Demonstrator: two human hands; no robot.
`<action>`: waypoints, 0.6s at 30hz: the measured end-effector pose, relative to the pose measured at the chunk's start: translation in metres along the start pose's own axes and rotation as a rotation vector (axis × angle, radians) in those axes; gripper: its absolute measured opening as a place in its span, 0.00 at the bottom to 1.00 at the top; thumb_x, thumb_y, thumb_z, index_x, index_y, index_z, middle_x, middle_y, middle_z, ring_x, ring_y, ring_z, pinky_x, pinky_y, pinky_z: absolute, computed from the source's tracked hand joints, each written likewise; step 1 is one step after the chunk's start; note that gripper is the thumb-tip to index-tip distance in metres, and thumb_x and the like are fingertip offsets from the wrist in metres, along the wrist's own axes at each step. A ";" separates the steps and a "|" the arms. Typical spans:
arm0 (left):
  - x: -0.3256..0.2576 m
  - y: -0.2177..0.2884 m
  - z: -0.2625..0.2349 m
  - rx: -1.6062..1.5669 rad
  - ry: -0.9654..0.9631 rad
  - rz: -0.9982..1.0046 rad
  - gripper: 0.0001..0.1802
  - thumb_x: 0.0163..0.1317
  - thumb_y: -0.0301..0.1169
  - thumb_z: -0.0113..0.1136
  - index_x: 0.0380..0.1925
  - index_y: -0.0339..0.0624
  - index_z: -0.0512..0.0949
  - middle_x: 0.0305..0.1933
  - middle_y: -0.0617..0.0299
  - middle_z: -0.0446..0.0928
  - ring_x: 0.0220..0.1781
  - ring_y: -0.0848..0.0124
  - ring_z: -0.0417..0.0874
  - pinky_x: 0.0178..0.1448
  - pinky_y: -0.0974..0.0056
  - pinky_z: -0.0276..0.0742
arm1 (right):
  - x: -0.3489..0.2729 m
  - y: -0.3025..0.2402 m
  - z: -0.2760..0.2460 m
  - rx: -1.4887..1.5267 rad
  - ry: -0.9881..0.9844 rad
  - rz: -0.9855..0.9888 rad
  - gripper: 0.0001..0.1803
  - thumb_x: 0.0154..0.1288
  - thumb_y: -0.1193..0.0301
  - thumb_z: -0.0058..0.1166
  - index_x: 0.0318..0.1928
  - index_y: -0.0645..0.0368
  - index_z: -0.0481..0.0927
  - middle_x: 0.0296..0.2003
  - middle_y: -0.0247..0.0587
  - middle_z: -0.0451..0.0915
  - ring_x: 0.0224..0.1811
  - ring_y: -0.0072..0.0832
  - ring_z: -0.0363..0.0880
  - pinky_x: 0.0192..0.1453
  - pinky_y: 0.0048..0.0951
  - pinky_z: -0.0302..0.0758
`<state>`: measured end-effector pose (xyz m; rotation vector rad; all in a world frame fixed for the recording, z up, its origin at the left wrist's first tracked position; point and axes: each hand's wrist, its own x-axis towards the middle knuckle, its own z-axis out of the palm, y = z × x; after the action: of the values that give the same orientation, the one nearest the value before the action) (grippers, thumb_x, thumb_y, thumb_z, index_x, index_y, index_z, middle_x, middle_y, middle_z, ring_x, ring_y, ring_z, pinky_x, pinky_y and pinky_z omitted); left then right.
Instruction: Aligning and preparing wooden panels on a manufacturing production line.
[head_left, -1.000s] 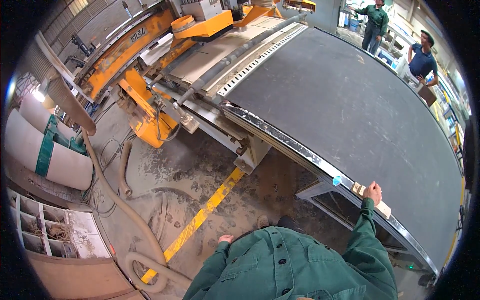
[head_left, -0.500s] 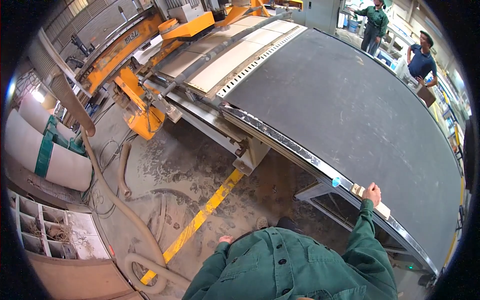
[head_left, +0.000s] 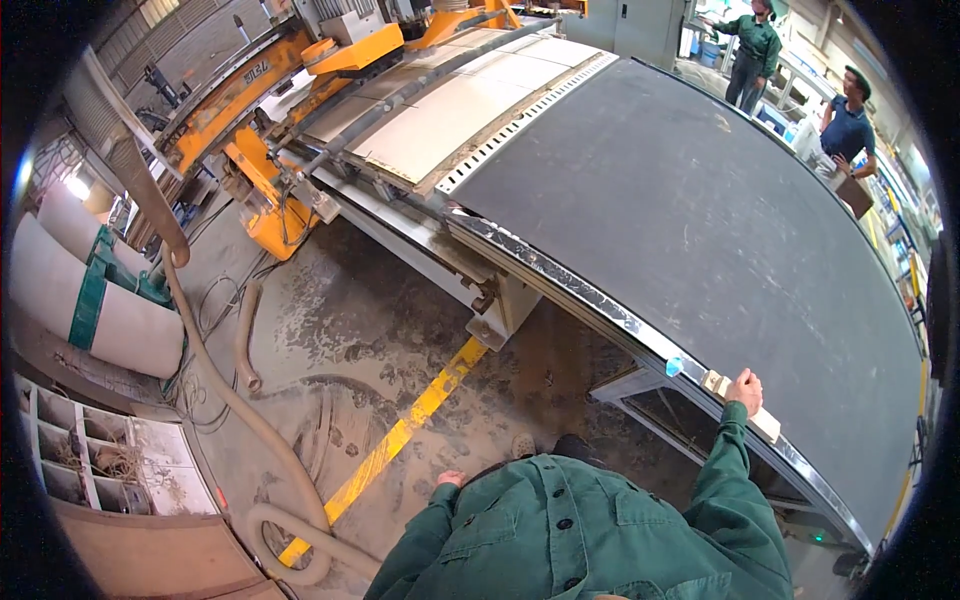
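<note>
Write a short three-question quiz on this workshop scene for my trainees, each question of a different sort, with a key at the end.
1. True or false: the person's right hand rests on the metal edge of the dark conveyor table.
2. Multiple choice: what colour is the line painted on the dusty floor? A) white B) yellow C) red
3. Fill in: the person's left hand hangs beside the body and holds ____.

Key
1. True; it lies next to a small pale block.
2. B; the yellow line runs aslant under the table.
3. Nothing.
</note>
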<state>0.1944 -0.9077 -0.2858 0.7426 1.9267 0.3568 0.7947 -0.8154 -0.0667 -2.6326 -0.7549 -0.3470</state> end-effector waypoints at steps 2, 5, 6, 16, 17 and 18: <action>-0.002 0.004 0.001 -0.006 0.002 -0.006 0.12 0.43 0.35 0.59 0.25 0.37 0.77 0.21 0.58 0.75 0.24 0.71 0.74 0.33 0.67 0.70 | 0.000 0.003 0.002 -0.021 0.001 -0.024 0.15 0.55 0.61 0.36 0.22 0.56 0.71 0.25 0.40 0.72 0.31 0.37 0.70 0.35 0.37 0.66; -0.005 0.008 -0.001 0.002 -0.006 -0.010 0.12 0.43 0.35 0.59 0.24 0.37 0.77 0.21 0.59 0.75 0.23 0.71 0.73 0.32 0.67 0.70 | 0.000 0.003 0.001 0.006 0.009 0.011 0.16 0.55 0.60 0.35 0.23 0.57 0.72 0.25 0.40 0.72 0.32 0.38 0.70 0.35 0.37 0.66; -0.005 0.008 -0.002 0.037 0.004 -0.017 0.12 0.43 0.35 0.59 0.25 0.38 0.77 0.22 0.59 0.76 0.24 0.71 0.74 0.32 0.67 0.70 | 0.000 0.003 0.000 0.012 0.003 0.027 0.16 0.55 0.60 0.35 0.23 0.57 0.72 0.26 0.41 0.72 0.32 0.39 0.70 0.36 0.37 0.66; 0.006 -0.004 0.002 0.116 0.010 -0.028 0.15 0.42 0.39 0.59 0.27 0.40 0.77 0.25 0.58 0.76 0.28 0.70 0.75 0.37 0.66 0.70 | -0.003 0.000 -0.002 -0.081 -0.015 -0.049 0.14 0.55 0.61 0.36 0.24 0.55 0.72 0.26 0.40 0.73 0.31 0.38 0.71 0.35 0.37 0.67; 0.007 -0.006 0.002 0.115 0.012 -0.028 0.15 0.42 0.39 0.59 0.27 0.40 0.77 0.25 0.58 0.76 0.28 0.70 0.75 0.37 0.66 0.70 | -0.001 0.001 0.002 -0.079 -0.015 -0.051 0.14 0.55 0.61 0.36 0.24 0.55 0.72 0.26 0.40 0.73 0.31 0.38 0.71 0.35 0.37 0.67; 0.009 -0.008 0.001 0.131 0.021 -0.021 0.15 0.42 0.39 0.59 0.27 0.41 0.77 0.26 0.58 0.77 0.29 0.69 0.76 0.38 0.66 0.70 | 0.000 0.005 0.008 -0.046 -0.011 -0.014 0.13 0.55 0.62 0.36 0.25 0.54 0.72 0.26 0.40 0.73 0.31 0.38 0.71 0.35 0.36 0.68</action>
<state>0.1898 -0.9081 -0.2967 0.8053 1.9904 0.2275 0.7986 -0.8155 -0.0749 -2.6748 -0.7786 -0.3583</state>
